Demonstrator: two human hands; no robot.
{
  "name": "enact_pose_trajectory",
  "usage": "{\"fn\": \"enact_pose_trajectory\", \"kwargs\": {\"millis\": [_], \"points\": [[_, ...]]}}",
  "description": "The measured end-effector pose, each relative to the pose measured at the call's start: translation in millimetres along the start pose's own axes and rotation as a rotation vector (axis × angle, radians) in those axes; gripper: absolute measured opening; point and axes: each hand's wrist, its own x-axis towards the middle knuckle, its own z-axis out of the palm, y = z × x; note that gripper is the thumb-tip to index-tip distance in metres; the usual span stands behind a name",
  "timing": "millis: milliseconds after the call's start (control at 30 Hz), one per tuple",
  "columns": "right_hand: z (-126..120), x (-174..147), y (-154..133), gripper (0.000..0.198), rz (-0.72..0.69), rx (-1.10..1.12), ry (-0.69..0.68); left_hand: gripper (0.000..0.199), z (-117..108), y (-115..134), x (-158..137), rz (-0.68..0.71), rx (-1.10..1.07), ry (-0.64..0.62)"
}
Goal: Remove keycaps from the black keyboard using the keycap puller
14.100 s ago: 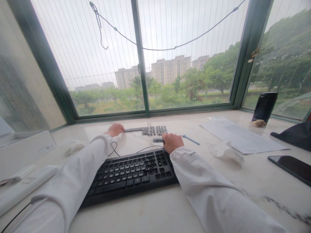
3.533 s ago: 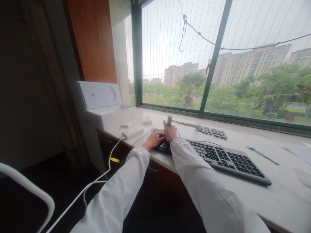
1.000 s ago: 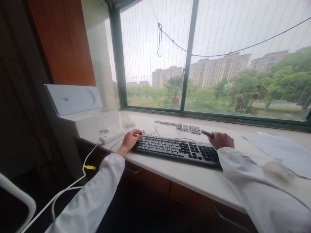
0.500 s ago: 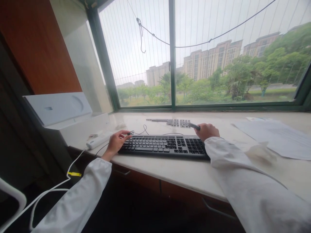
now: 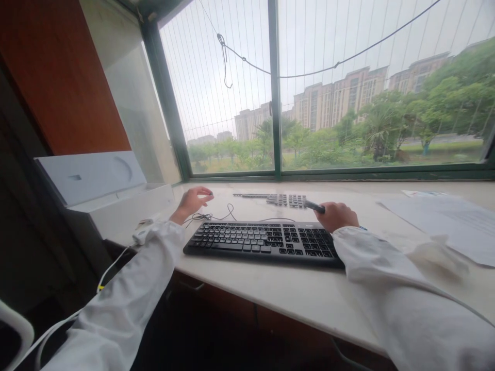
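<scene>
A black keyboard lies near the front of the white counter. Its left part carries keycaps, while several keys on the right side are off and show bare sockets. My left hand is raised beyond the keyboard's left end, its thumb and forefinger pinched on a small dark keycap. Over the keyboard's far right corner, my right hand is wrapped round a dark stick-like tool that points left; its exact kind is unclear. Behind the keyboard, loose keycaps lie sorted in rows, close to the tool's tip.
The keyboard's black cable coils behind its left end. An open white box stands at the left, with a white power strip by my left sleeve. Paper sheets and a crumpled clear bag lie right. A window backs the counter.
My left hand has moved away from the keyboard's top left corner, outward toward the window, with the small keycap in its fingers. The right hand keeps holding the tool in nearly the same place.
</scene>
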Motion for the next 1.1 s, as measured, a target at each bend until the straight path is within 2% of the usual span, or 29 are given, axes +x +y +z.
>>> {"fn": "enact_pose_trajectory", "kwargs": {"millis": [200, 433, 700, 900, 1100], "points": [[4.8, 2.5, -0.4, 0.034, -0.010, -0.031, 0.019, 0.026, 29.7, 0.6, 72.0, -0.009, 0.282, -0.197], [7.3, 4.2, 1.2, 0.034, -0.032, -0.052, 0.042, 0.023, 85.1, -6.4, 124.4, 0.002, 0.434, -0.382], [4.3, 3.6, 3.0, 0.033, -0.028, -0.062, 0.064, 0.024, 142.5, -9.4, 162.4, 0.051, 0.574, -0.471], [0.9, 0.6, -1.2, 0.033, -0.054, -0.074, 0.058, 0.025, 156.9, -22.7, 183.7, 0.032, 0.658, -0.555], [2.1, 0.7, -1.2, 0.031, -0.050, -0.083, 0.056, 0.030, 166.6, -26.1, 182.5, 0.040, 0.683, -0.567]]}}
